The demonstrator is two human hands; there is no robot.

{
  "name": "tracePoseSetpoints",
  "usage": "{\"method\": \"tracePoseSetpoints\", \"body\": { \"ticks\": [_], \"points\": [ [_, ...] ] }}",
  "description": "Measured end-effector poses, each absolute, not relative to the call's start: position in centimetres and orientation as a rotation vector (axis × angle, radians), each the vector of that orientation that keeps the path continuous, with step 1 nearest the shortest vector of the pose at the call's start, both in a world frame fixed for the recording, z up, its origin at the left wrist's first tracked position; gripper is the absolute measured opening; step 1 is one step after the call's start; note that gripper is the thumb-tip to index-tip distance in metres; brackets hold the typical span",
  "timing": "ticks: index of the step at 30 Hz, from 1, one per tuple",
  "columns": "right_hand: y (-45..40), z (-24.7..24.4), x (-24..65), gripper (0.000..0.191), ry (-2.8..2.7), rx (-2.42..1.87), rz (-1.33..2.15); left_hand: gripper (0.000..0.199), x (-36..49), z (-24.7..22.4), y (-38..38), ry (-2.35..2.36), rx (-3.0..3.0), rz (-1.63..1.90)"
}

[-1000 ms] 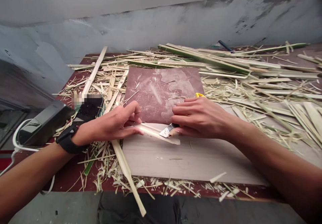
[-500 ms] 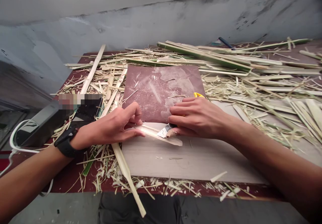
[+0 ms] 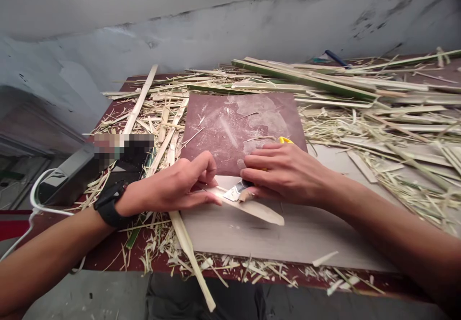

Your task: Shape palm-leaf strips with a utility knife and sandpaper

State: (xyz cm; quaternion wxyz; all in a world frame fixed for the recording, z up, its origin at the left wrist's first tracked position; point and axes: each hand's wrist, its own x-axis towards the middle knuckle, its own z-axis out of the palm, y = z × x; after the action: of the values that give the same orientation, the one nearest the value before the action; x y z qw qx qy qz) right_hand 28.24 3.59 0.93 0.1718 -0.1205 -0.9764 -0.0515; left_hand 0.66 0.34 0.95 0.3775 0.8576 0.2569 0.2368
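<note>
A flat, pale bamboo strip (image 3: pixel 261 211) with a rounded end slants over the board, pinched near its left part between the thumb and fingers of my left hand (image 3: pixel 187 181). My right hand (image 3: pixel 284 171) is wrapped round a utility knife (image 3: pixel 233 192); its blade lies against the strip, close to my left thumb. Yellow of the knife (image 3: pixel 286 140) shows above my right knuckles, while most of the handle is hidden in my fist. Under both hands is a pale wooden board (image 3: pixel 234 238), with a dusty maroon sheet (image 3: pixel 216 123) behind them.
Long bamboo strips (image 3: pixel 306 77) and shavings pile along the back and right. A shaped bamboo piece (image 3: pixel 190 257) juts over the table's front edge. At left stand a dark box (image 3: pixel 68 178) and a white cable (image 3: pixel 34 193). A blue tool (image 3: pixel 335 58) lies near the wall.
The knife blade has slid along the strip toward my left hand. More of the strip's rounded end now sticks out to the right. The whole view has shifted slightly.
</note>
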Motion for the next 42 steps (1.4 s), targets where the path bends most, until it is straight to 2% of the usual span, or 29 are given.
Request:
{"method": "tracePoseSetpoints", "body": {
  "ticks": [7,16,42],
  "points": [
    [4.0,1.1,29.0,0.046,-2.794,-0.366,-0.11,0.035,0.4,0.8,0.4,0.714,2.149,0.565],
    [4.1,1.6,29.7,0.039,-2.855,-0.377,-0.242,0.03,-0.2,0.9,0.7,0.715,2.233,0.556],
    [3.5,1.3,28.6,0.043,-2.808,-0.368,-0.418,0.03,0.2,0.6,0.5,0.715,2.221,0.595]
  ]
}}
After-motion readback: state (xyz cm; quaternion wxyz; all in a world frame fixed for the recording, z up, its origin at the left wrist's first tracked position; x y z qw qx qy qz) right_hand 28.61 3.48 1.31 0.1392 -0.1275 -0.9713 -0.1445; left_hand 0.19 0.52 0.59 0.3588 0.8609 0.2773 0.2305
